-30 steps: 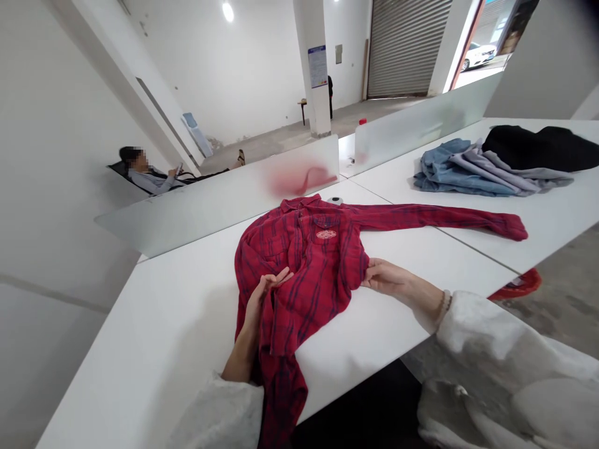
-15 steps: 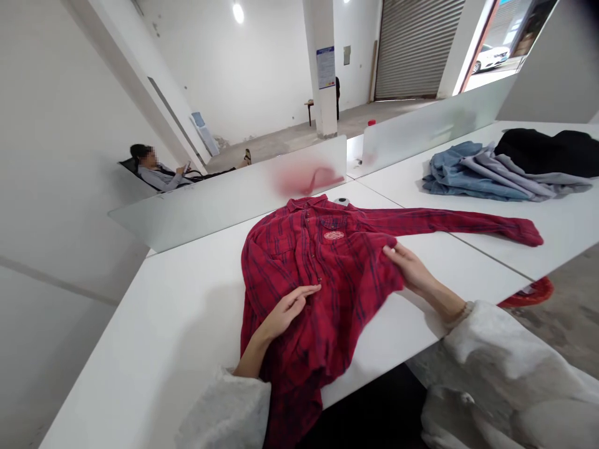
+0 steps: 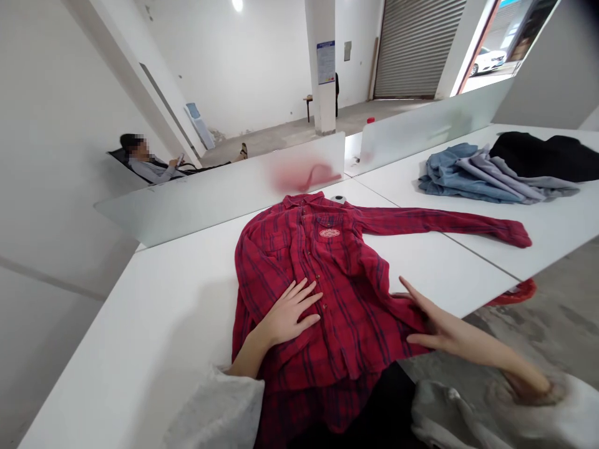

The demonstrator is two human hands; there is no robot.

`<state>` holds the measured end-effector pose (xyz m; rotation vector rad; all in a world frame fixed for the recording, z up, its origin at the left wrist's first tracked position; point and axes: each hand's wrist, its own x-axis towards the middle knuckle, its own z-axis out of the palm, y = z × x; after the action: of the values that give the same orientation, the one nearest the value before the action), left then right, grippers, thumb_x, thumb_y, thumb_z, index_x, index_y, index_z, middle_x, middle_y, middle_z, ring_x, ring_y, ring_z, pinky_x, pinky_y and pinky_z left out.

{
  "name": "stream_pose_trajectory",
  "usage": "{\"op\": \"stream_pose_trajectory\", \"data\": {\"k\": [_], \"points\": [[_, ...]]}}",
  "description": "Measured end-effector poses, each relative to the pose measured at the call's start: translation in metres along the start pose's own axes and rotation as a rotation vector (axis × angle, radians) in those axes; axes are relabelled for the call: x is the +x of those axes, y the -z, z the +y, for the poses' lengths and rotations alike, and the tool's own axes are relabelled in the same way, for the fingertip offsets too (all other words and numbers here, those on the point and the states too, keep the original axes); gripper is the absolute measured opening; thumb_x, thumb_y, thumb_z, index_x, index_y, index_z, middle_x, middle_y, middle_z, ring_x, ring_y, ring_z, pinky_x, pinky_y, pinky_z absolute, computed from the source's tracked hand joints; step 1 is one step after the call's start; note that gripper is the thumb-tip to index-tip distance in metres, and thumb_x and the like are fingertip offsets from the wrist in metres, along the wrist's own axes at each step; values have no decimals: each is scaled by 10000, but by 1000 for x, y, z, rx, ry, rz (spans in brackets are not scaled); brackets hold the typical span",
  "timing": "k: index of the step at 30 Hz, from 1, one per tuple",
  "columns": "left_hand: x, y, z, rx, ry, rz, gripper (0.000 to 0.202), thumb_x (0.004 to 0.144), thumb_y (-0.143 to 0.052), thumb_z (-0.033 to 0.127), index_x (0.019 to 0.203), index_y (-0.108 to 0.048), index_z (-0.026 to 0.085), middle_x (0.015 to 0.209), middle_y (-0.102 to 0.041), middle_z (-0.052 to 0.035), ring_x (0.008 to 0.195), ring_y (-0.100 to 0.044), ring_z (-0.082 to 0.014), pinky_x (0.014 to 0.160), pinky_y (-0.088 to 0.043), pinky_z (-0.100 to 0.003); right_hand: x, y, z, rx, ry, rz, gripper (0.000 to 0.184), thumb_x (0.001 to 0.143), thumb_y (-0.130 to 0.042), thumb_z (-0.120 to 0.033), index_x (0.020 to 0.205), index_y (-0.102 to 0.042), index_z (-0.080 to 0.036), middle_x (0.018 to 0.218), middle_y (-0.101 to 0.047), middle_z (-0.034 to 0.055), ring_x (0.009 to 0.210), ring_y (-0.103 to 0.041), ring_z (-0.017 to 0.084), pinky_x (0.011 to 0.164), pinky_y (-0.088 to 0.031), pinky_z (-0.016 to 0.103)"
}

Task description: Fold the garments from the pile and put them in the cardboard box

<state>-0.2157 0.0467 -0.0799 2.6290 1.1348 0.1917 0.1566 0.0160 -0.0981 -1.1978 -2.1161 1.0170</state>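
Observation:
A red plaid button-up shirt [image 3: 346, 293] lies front side up on the white table [image 3: 187, 293], its collar toward the frosted divider. One sleeve stretches out to the right; the left side is folded in along the body. The lower hem hangs over the table's near edge. My left hand [image 3: 292, 315] rests flat on the shirt front beside the button line, fingers spread. At the shirt's lower right side, my right hand [image 3: 430, 321] is open, thumb and fingers apart around the bunched edge of the cloth.
Folded blue jeans [image 3: 449, 174], greyish cloth and a black garment [image 3: 547, 156] are piled at the right. A frosted divider [image 3: 224, 202] runs along the far edge. Below the right edge sits a red basket [image 3: 517, 293]. Beyond the divider, a person [image 3: 145, 163] reclines in a chair.
My right hand has let go of the raised shirt side and moved down and right along it. The shirt's lower part now lies flatter and wider. My left hand has flattened onto the front.

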Motion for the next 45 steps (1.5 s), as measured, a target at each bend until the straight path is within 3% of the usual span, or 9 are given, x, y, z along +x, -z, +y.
{"op": "stream_pose_trajectory", "data": {"k": [7, 10, 13, 16, 21, 25, 30, 37, 45], "points": [[0, -3, -3, 0, 11, -11, 531, 934, -350, 509, 1420, -335, 295, 1521, -263, -19, 1422, -130, -215, 1151, -177, -472, 3, 7, -19, 187, -85, 205, 535, 869, -508, -469, 1346, -374, -266, 1212, -598, 102, 1084, -587, 253, 918, -492, 406], [-1, -3, -3, 7, 17, -25, 534, 935, -343, 513, 1423, -329, 297, 1523, -258, -22, 1422, -132, -218, 1150, -175, -469, 0, 33, -38, 546, -281, 324, 568, 809, -572, -494, 1319, -404, -311, 1053, -670, 70, 793, -667, 217, 657, -569, 327], [-1, -1, -1, 7, 22, -27, 531, 934, -338, 519, 1416, -343, 297, 1518, -272, -17, 1419, -149, -217, 1149, -179, -467, -21, 56, -40, 727, -412, 386, 576, 750, -626, -493, 1291, -466, -378, 696, -648, 24, 333, -429, 108, 299, -364, 238], [0, 1, -1, -4, 20, -16, 496, 933, -356, 510, 1378, -413, 298, 1488, -344, -11, 1405, -208, -216, 1141, -206, -466, -46, 67, -24, 690, -473, 350, 505, 740, -662, -467, 1224, -534, -403, 478, -473, -23, 266, -227, 67, 255, -186, 224], [0, 4, 0, -42, -16, 103, 363, 943, -394, 425, 1200, -601, 272, 1309, -571, -29, 1255, -458, -208, 1047, -372, -437, -45, 66, -5, 371, -402, 202, 368, 788, -572, -539, 1117, -597, -376, 562, -544, 47, 361, -466, 179, 339, -396, 352], [1, 2, -1, -94, -26, 202, 349, 968, -353, 338, 1195, -593, 225, 1211, -637, -41, 1132, -555, -158, 999, -434, -363, 19, 64, -29, -93, -104, 14, 325, 853, -492, -495, 1091, -623, -317, 886, -679, 93, 710, -650, 258, 661, -541, 434], [1, -5, -5, 77, 28, 158, 501, 955, -355, 422, 1408, -354, 207, 1487, -338, -86, 1397, -231, -223, 1127, -239, -486, 147, 50, -55, -376, 403, -248, 420, 904, -454, -357, 1292, -532, -214, 1343, -517, 63, 1251, -452, 242, 1072, -346, 420], [-3, 1, -4, 149, 82, 35, 527, 946, -327, 489, 1405, -365, 233, 1486, -336, -92, 1377, -280, -252, 1086, -306, -487, 296, -40, -50, -569, 107, -62, 507, 906, -486, -396, 1365, -457, -183, 1453, -354, 184, 1347, -272, 390, 1051, -206, 623], [-3, 4, 2, 188, 60, 158, 322, 950, -392, 331, 1186, -584, 225, 1234, -600, -75, 1108, -535, -229, 908, -463, -423, 327, -104, -32, -512, 154, 146, 527, 911, -456, -420, 1359, -449, -142, 1454, -349, 191, 1372, -179, 399, 1069, -132, 605]]}}
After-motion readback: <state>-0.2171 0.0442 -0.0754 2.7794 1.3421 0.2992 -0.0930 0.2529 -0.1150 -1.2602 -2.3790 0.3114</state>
